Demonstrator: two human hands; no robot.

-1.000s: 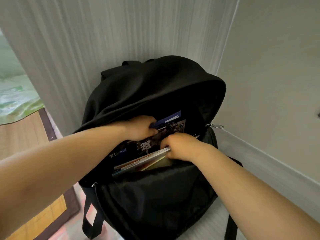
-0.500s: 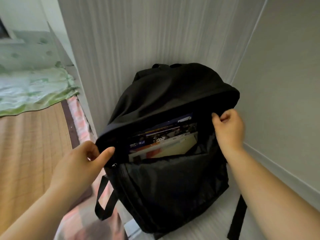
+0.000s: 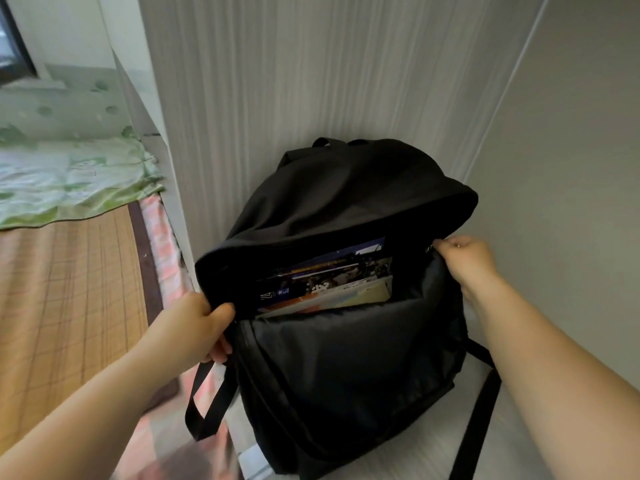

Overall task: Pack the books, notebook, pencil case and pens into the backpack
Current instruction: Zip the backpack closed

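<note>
A black backpack (image 3: 346, 358) stands upright against a white ribbed panel, its main compartment open at the top. Several books (image 3: 329, 282) stand inside the opening, a dark blue cover at the back and paler covers in front. My left hand (image 3: 194, 327) pinches the left edge of the opening. My right hand (image 3: 464, 254) pinches the zipper pull at the right end of the opening. No notebook, pencil case or pens can be told apart.
The backpack sits on a white surface in a corner, with a grey wall (image 3: 561, 168) to the right. To the left lies a bamboo mat (image 3: 69, 306) with a green patterned blanket (image 3: 69, 181). Black straps (image 3: 204, 403) hang from both sides of the bag.
Both hands came out of the compartment, where they had been pressing the books down. They moved apart to the two ends of the opening and took hold of the bag's edge and zipper.
</note>
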